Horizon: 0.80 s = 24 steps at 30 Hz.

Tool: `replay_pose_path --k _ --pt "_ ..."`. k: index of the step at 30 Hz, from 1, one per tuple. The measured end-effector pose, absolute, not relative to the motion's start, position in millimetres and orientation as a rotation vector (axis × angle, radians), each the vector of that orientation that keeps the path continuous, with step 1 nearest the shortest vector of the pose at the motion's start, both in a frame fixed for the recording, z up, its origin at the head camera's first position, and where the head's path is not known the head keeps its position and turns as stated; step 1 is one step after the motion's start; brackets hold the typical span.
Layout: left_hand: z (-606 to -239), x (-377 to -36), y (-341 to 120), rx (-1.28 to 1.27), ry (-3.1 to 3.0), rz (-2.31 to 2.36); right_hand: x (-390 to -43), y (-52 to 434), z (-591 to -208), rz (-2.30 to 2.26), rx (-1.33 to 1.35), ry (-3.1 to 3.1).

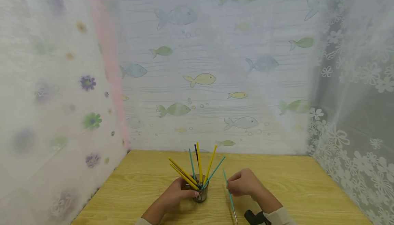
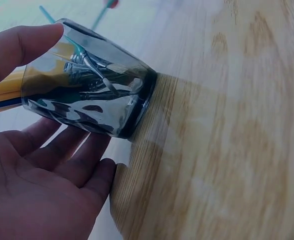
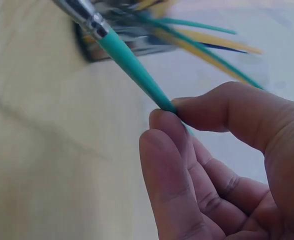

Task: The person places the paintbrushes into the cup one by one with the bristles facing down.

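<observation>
My left hand (image 1: 175, 195) holds a smoky, see-through glass (image 1: 201, 196) that stands on the table. In the left wrist view the thumb lies at the glass's rim and the fingers curve along its other side. Several yellow, teal and dark paintbrushes (image 1: 210, 163) lean in the glass, handles up and fanned out. To the right of it, my right hand (image 1: 244, 184) pinches a teal paintbrush (image 3: 132, 65) between thumb and fingertips. This brush is tilted, its silver metal collar (image 3: 89, 17) toward the lower end; the bristles lie outside the right wrist view.
Under both hands is a wood-grain table (image 1: 144, 170). A pale curtain with printed fish (image 1: 203, 79) hangs behind it. Flower-patterned sheets (image 1: 92, 120) border the left and right sides. A black device (image 1: 253, 217) sits by the right wrist.
</observation>
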<state>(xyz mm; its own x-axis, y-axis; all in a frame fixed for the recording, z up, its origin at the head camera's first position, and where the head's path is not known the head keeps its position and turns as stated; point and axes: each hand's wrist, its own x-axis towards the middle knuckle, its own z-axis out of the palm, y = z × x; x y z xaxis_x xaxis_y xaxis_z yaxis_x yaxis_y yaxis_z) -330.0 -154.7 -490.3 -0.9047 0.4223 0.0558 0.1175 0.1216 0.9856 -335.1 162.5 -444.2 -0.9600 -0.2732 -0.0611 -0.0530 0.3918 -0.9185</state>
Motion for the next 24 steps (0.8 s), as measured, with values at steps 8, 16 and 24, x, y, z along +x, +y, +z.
replay_pose_path --k 8,16,24 --pt "-489.3 -327.0 -153.1 0.511 2.174 1.878 -333.9 167.7 -416.2 -1.871 -0.182 2.425" --pt "-488.2 -325.3 -152.2 0.497 2.199 1.892 -327.3 151.5 -391.2 -2.119 -0.313 2.427" --pt "-487.2 -324.3 -151.1 0.495 2.186 1.901 -324.9 129.9 -385.6 -2.282 -0.427 2.421"
